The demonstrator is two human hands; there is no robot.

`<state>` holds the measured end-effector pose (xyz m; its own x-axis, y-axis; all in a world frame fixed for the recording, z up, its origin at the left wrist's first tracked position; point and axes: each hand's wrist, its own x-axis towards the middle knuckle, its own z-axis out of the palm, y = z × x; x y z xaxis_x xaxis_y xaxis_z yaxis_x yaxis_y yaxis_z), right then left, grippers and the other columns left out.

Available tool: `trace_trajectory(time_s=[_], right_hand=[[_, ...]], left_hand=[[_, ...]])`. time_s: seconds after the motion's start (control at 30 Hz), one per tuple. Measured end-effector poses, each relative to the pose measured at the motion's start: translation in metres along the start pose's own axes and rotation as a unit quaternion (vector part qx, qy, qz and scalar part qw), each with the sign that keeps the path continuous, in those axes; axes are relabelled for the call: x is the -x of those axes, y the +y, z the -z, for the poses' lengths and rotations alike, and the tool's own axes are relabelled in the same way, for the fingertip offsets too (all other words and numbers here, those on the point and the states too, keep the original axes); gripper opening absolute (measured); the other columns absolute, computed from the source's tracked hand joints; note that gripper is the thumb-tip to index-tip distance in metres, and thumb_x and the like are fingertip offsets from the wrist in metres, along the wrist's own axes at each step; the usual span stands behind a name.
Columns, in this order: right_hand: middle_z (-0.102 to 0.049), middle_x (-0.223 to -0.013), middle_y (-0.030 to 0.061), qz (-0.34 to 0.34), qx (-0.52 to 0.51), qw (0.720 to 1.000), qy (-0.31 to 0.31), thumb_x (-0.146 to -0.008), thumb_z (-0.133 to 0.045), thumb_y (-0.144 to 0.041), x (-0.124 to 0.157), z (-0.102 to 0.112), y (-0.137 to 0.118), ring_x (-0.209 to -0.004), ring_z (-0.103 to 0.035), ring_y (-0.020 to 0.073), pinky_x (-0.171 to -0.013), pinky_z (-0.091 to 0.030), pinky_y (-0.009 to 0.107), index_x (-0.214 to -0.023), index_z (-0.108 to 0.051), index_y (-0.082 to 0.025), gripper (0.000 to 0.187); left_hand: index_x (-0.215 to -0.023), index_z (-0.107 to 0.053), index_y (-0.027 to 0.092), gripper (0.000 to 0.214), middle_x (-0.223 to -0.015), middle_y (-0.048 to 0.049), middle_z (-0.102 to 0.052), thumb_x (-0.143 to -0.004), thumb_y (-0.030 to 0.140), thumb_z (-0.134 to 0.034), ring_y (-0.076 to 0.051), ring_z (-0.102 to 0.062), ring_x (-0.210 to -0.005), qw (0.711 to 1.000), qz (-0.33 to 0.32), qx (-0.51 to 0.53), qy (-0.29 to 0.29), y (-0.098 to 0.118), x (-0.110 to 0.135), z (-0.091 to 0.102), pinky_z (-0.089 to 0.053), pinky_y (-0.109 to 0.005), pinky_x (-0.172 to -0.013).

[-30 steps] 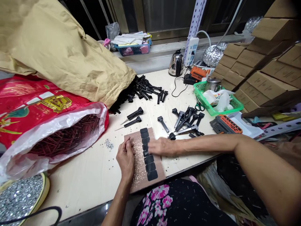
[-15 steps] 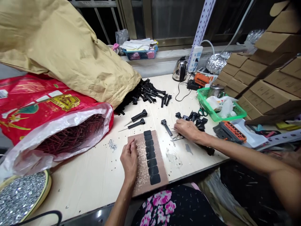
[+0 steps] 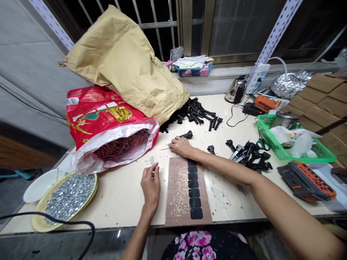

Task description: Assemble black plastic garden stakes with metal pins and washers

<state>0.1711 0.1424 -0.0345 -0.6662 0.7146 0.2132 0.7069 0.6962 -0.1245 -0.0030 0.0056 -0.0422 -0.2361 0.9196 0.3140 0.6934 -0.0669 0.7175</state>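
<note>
My right hand (image 3: 182, 147) reaches across the board with its fingers closed over a black plastic piece, mostly hidden under it. A thin nail (image 3: 164, 149) sticks out leftward from beneath the fingertips. Just behind lies another black plastic piece (image 3: 187, 135). My left hand (image 3: 150, 186) is held left of the board, fingers curled and thumb near the index finger; anything between them is too small to make out. Small silver washers (image 3: 152, 160) lie loose above it. Black rounded pads (image 3: 194, 193) run in a column along the brown board (image 3: 176, 216).
At left are a red sack (image 3: 100, 103) of nails and a yellow bowl (image 3: 93, 190) of washers. Black pieces spill from a tan sack (image 3: 130, 68); more lie in a pile (image 3: 251, 155) at right. A green basket (image 3: 282, 153) and battery pack (image 3: 306, 180) sit further right.
My right hand has moved left from the right-hand pile to the black pieces with nails behind the board. My left hand has come off the board's edge toward the washers. The view has turned left.
</note>
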Motion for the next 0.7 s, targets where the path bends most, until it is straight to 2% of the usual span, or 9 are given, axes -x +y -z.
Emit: trace_trajectory(time_s=[0.1,0.2,0.3,0.43,0.5,0.53,0.57,0.6,0.7], right_hand=[[-0.060,-0.091,0.0094,0.009,0.003,1.000,-0.001,-0.091,-0.054,-0.026,-0.009,-0.013,0.000,-0.092,-0.046,0.0228,-0.068,-0.037,0.033,-0.081,-0.060,-0.019,0.013],[-0.059,-0.092,0.0092,0.015,0.000,1.000,-0.004,-0.092,-0.050,-0.023,-0.007,-0.018,0.002,-0.088,-0.047,0.0219,-0.064,-0.038,0.031,-0.086,-0.059,-0.019,0.012],[-0.059,-0.095,0.0094,0.016,-0.002,1.000,-0.015,-0.094,-0.045,-0.022,-0.004,-0.019,0.003,-0.085,-0.047,0.0207,-0.062,-0.038,0.030,-0.092,-0.059,-0.019,0.015],[-0.058,-0.099,0.0118,-0.025,-0.012,1.000,-0.003,-0.094,-0.040,-0.017,-0.001,-0.010,-0.003,-0.086,-0.048,0.0196,-0.065,-0.039,0.029,-0.089,-0.059,-0.014,0.020],[-0.058,-0.101,0.0104,-0.037,-0.043,0.998,0.033,-0.094,-0.041,-0.017,0.006,0.002,-0.010,-0.088,-0.049,0.0181,-0.068,-0.040,0.028,-0.094,-0.059,-0.013,0.018],[-0.058,-0.101,0.0091,-0.039,-0.064,0.996,0.056,-0.093,-0.042,-0.018,0.011,0.009,-0.015,-0.089,-0.049,0.0172,-0.070,-0.040,0.027,-0.097,-0.059,-0.013,0.018],[-0.058,-0.100,0.0077,-0.036,-0.086,0.993,0.078,-0.094,-0.043,-0.019,0.017,0.016,-0.022,-0.090,-0.050,0.0162,-0.071,-0.040,0.026,-0.098,-0.059,-0.014,0.018],[-0.058,-0.099,0.0065,-0.030,-0.106,0.989,0.096,-0.094,-0.044,-0.022,0.023,0.023,-0.029,-0.090,-0.050,0.0154,-0.072,-0.040,0.026,-0.098,-0.060,-0.015,0.018],[-0.059,-0.095,0.0045,-0.005,-0.143,0.983,0.116,-0.095,-0.046,-0.030,0.042,0.041,-0.050,-0.088,-0.051,0.0140,-0.071,-0.039,0.024,-0.096,-0.062,-0.017,0.020]], left_hand=[[-0.097,-0.067,0.016,0.032,-0.091,-0.0093,-0.062,-0.087,0.037,-0.045,-0.023,-0.060,-0.082,0.998,-0.013,-0.061,-0.017,-0.030,-0.010,0.016,-0.046,-0.036,-0.077],[-0.094,-0.067,0.019,0.029,-0.089,-0.0076,-0.061,-0.086,0.037,-0.046,-0.023,-0.060,-0.080,0.994,-0.025,-0.094,-0.059,-0.045,-0.013,0.020,-0.046,-0.035,-0.074],[-0.092,-0.068,0.020,0.028,-0.087,-0.0062,-0.060,-0.087,0.036,-0.045,-0.020,-0.060,-0.076,0.989,-0.038,-0.118,-0.078,-0.045,-0.012,0.017,-0.046,-0.032,-0.069],[-0.087,-0.068,0.020,0.028,-0.089,-0.0067,-0.061,-0.086,0.036,-0.045,-0.020,-0.059,-0.073,0.990,-0.040,-0.114,-0.073,-0.040,-0.011,0.015,-0.045,-0.031,-0.066],[-0.083,-0.068,0.018,0.026,-0.086,-0.0065,-0.062,-0.082,0.039,-0.052,-0.019,-0.059,-0.072,0.997,0.007,-0.040,-0.058,-0.037,-0.012,0.017,-0.045,-0.031,-0.065],[-0.081,-0.068,0.017,0.027,-0.082,-0.0059,-0.062,-0.080,0.042,-0.056,-0.018,-0.058,-0.068,0.997,0.054,0.023,-0.055,-0.035,-0.013,0.018,-0.044,-0.030,-0.062],[-0.079,-0.067,0.016,0.030,-0.077,-0.0050,-0.062,-0.076,0.044,-0.060,-0.015,-0.056,-0.063,0.987,0.113,0.102,-0.055,-0.031,-0.015,0.020,-0.043,-0.028,-0.057],[-0.078,-0.067,0.015,0.032,-0.072,-0.0037,-0.061,-0.072,0.046,-0.065,-0.013,-0.053,-0.057,0.964,0.177,0.191,-0.058,-0.026,-0.016,0.021,-0.041,-0.025,-0.051],[-0.077,-0.066,0.012,0.037,-0.068,-0.0012,-0.061,-0.057,0.040,-0.079,-0.006,-0.048,-0.049,0.845,0.315,0.428,-0.060,-0.007,-0.022,0.021,-0.036,-0.018,-0.041]])
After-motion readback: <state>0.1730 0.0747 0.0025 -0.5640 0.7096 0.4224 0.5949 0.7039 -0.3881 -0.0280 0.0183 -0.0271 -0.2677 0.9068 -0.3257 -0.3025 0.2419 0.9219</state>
